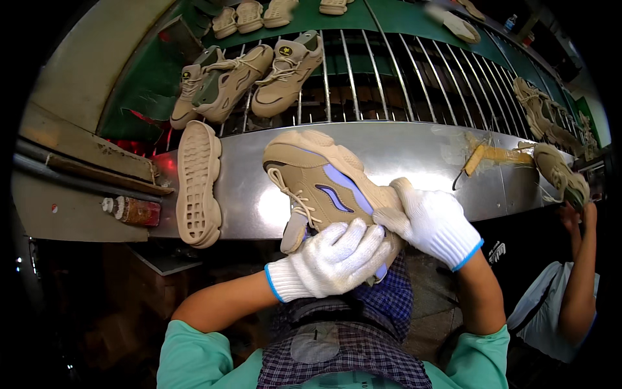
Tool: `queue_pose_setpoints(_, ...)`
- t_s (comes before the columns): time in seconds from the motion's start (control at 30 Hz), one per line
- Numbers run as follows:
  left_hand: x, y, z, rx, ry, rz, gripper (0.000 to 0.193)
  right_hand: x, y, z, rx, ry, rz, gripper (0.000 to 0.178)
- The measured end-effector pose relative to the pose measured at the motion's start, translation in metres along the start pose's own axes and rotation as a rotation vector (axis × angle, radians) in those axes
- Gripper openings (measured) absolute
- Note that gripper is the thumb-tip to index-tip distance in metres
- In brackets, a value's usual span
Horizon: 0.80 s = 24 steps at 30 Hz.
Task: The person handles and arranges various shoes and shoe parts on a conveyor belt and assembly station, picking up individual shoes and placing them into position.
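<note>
A tan sneaker (311, 175) with purple side panels lies on its side between my gloved hands, its toe pointing away over the metal bench and its thick sole turned to the right. My left hand (340, 259), in a white knit glove, is closed on the upper near the ankle opening. On the sole's edge near the heel, my right hand (431, 217) grips with thumb and fingers. The heel is partly hidden by both hands. Left of the sneaker, a loose beige sole (199, 185) lies on the bench with its grid-like hollow side up.
Beyond the steel bench edge (414, 146) runs a roller rack (382, 78) bearing several tan sneakers (285, 74). More soles (249, 16) sit on the green belt. A small bottle (133, 211) is at left, a yellow-handled tool (476, 159) at right. Another person's hand (586, 217) holds a sneaker (560, 174).
</note>
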<state>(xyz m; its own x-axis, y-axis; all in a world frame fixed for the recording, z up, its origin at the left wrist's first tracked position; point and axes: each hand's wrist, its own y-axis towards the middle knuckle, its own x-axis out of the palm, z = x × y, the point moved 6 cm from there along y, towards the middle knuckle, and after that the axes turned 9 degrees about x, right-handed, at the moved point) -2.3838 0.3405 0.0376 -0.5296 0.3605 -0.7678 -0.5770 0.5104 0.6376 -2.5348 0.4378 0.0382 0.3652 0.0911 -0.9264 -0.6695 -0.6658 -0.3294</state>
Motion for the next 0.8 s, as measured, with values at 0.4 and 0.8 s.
queue_pose_setpoints(0.4,-0.005,-0.024,-0.011,-0.007,0.081,0.038,0.038,-0.001,0.107,-0.049,-0.118,0.47,-0.114,0.074)
queue_pose_setpoints(0.8,-0.027,-0.05,-0.009,0.044,-0.07,0.05,0.04,-0.004,0.006,-0.033,-0.202,0.219,-0.344,0.081)
